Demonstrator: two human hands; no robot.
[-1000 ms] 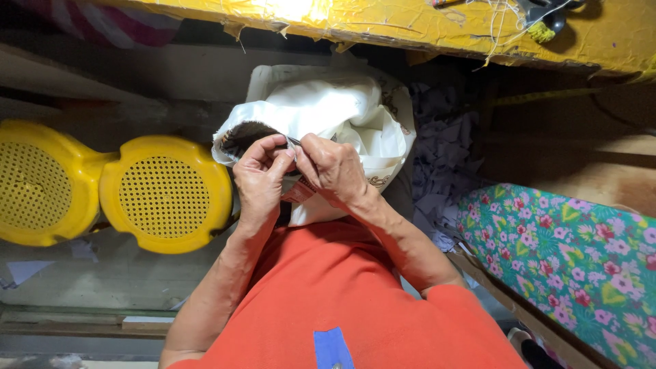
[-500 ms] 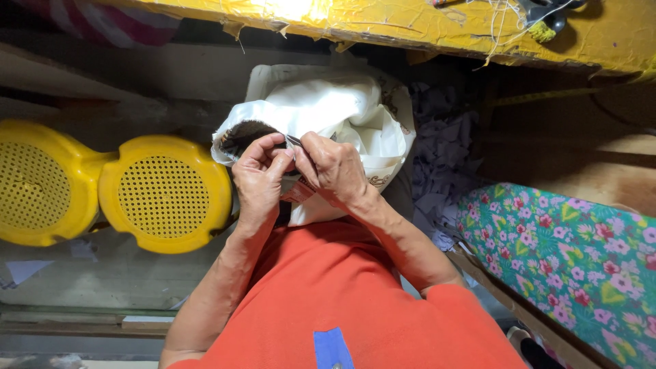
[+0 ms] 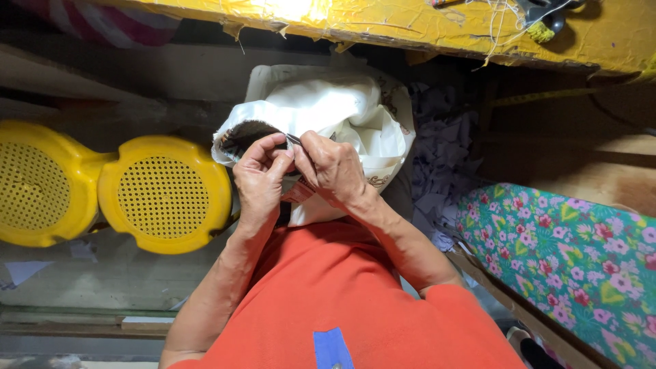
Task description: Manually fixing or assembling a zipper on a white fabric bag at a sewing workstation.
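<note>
Both hands pinching: left hand (image 3: 258, 179) and right hand (image 3: 333, 167) closed on dark fabric edge (image 3: 240, 137), running up-left from fingertips, left nearer, white cloth bundle (image 3: 342, 109) just beyond.

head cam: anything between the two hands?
Head view: left hand and right hand meet fingertip to fingertip, pinching a thin dark piece over the white cloth. No bare gap.

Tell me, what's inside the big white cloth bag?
Only crumpled white fabric shows at the big white cloth bag's open top. Both hands, left hand and right hand, pinch a dark patterned cloth piece at its rim. Anything deeper is covered.
</note>
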